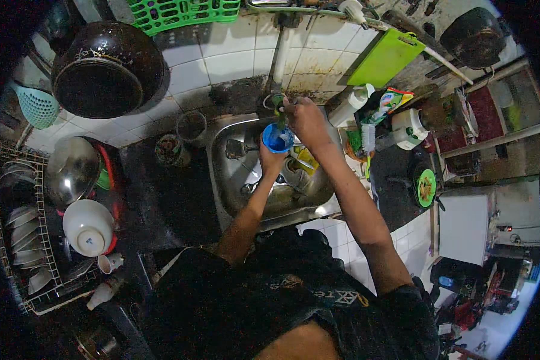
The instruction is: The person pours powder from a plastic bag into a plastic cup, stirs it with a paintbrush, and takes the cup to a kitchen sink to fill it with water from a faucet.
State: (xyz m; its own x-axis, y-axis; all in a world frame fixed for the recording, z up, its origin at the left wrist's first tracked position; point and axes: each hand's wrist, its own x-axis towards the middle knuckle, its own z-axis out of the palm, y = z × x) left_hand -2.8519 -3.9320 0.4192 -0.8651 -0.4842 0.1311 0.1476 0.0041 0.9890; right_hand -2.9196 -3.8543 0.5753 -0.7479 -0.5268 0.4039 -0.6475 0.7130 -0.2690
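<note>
Over the steel sink (222, 192), my left hand (272, 161) is wrapped round a blue cup (286, 146) and holds it under the tap (276, 101). Something pale, perhaps water, shows at the cup's mouth. My right hand (306, 124) reaches up from the right, its fingers closed at the tap's top; the exact grip is partly hidden. Inside the sink lie a dark spatula (236, 149), a yellow piece (308, 159) like a sponge or packet, and some metal cutlery (280, 179).
Left of the sink stand a clear glass (191, 126) and a jar (170, 150). Farther left are a white bowl (89, 226), a metal bowl (72, 169) and a wire dish rack (47, 234). A white bottle (351, 105), brush (368, 139) and green chopping board (385, 58) are right.
</note>
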